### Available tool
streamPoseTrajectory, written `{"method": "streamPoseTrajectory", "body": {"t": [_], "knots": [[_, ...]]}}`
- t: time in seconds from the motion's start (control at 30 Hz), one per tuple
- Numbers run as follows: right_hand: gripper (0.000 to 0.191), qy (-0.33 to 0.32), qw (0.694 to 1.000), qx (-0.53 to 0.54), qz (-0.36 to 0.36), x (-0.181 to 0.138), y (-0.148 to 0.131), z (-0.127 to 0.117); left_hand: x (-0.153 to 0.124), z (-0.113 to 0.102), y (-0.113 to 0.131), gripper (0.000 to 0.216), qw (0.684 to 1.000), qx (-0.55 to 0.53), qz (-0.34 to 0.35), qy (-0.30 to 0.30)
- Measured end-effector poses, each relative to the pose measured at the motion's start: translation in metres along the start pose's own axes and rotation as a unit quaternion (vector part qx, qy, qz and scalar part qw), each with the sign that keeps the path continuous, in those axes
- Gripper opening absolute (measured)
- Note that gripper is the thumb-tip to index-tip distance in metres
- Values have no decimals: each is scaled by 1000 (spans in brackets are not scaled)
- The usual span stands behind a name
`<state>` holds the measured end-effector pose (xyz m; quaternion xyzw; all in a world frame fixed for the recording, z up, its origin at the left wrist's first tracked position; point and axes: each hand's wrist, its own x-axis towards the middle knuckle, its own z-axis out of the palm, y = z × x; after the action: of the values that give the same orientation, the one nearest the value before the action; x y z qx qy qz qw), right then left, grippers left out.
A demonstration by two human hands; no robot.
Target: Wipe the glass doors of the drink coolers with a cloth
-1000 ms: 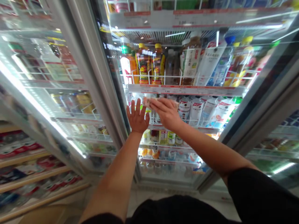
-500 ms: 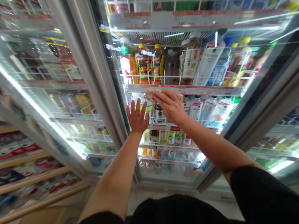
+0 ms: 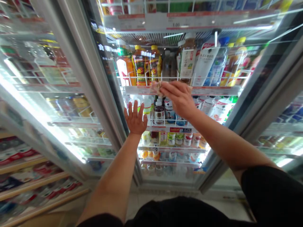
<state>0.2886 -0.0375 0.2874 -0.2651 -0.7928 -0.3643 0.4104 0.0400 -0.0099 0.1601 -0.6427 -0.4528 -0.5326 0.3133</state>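
Observation:
My right hand (image 3: pixel 181 97) presses a crumpled, pale pinkish cloth (image 3: pixel 159 88) against the glass door (image 3: pixel 163 175) of a drinks fridge, level with a shelf's price strip. The fingers lie over the cloth and cover much of it. Lower and to the left, my left hand (image 3: pixel 136 119) is open, fingers spread, its palm toward the same glass near the door's left frame (image 3: pixel 106 104). Behind the pane stand bottles with yellow caps (image 3: pixel 154 64), a tea bottle with a white label (image 3: pixel 188 61) and, below, a dark bottle (image 3: pixel 159 113).
Metal door frames (image 3: pixel 222 171) edge the pane on the right. Another lit fridge section (image 3: pixel 59 116) stands to the left. At the lower left, wooden-edged shelves (image 3: pixel 33 183) hold packaged goods. Small cups (image 3: pixel 188 138) line a lower shelf behind the glass.
My right hand has moved the cloth slightly right and up across the glass. My left hand stays spread in nearly the same place, while the view has shifted a little.

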Motion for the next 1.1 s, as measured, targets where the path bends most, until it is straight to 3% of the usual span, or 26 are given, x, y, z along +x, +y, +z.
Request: {"method": "streamPoseTrajectory", "body": {"t": [0.13,0.2,0.27,0.33,0.4,0.6,0.77,0.83,0.97,1.03,1.1], "knots": [[48,99,990,-20,103,3,33,-19,0,0,-1,53,1000,-10,-6,-5],[47,134,985,-35,106,-10,32,-20,0,0,-1,54,1000,-13,-6,-5],[48,113,991,-31,61,-29,22,-15,0,0,-1,54,1000,-12,-6,-7],[50,32,999,-7,-1,-44,15,-13,0,0,-2,54,1000,-10,-5,-8],[51,-7,1000,1,-11,-49,18,-18,0,0,-2,54,1000,-10,-3,-7],[47,157,980,-58,107,-55,45,-39,1,-1,-1,55,999,-26,-17,-15],[54,55,998,-21,-33,-85,36,-36,0,0,-2,55,999,-28,-20,-16],[49,72,997,-29,-6,-86,45,-42,0,1,-2,54,1000,-18,-11,-9],[43,177,974,-85,116,-84,62,-52,1,0,-1,54,1000,-4,-4,-14],[41,194,971,-86,106,-94,56,-49,0,0,-1,54,1000,-6,-7,-17],[41,149,985,-68,54,-107,44,-43,0,0,-1,54,1000,-8,-5,-11]]}}
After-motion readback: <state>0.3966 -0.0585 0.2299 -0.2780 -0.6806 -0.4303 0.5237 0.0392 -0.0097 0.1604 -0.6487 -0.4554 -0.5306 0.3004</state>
